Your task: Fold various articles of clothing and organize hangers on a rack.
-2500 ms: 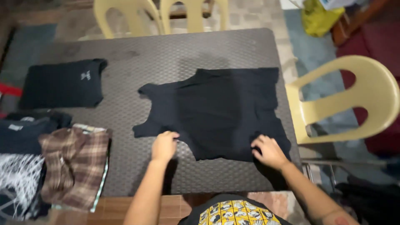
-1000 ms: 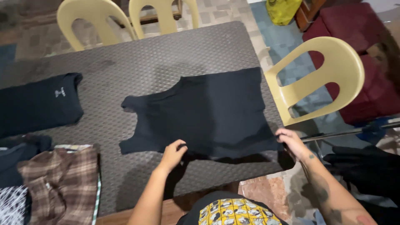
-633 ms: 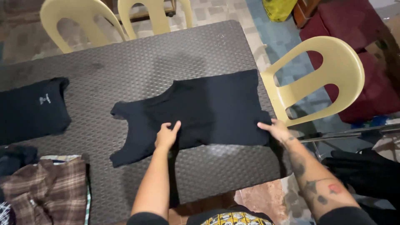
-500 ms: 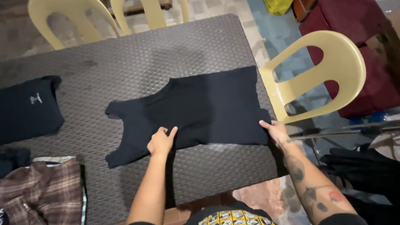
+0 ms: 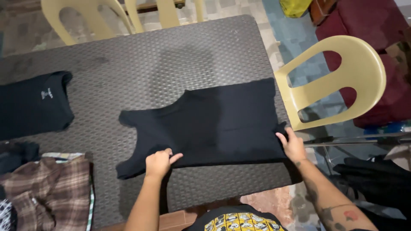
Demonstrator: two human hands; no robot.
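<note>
A black top (image 5: 214, 126) lies flat near the table's (image 5: 171, 60) near-right edge, folded lengthwise, its straps pointing to 9 o'clock and its hem to 3 o'clock. The left hand (image 5: 158, 162) pinches the top's near fold at about 7 o'clock of the cloth, fingers curled on it, a grip grasping the fabric. The right hand (image 5: 293, 145) grips the hem corner at 4 o'clock, at the table's right edge, fingers closed on the cloth. At 9 o'clock, well apart, lies a folded black shirt (image 5: 32, 105); at 8 o'clock a plaid shirt (image 5: 51, 188) rests on a clothes pile. A cream chair (image 5: 338, 81) stands just beside the table at 3 o'clock, with two more chairs (image 5: 124, 17) at 12 o'clock.
</note>
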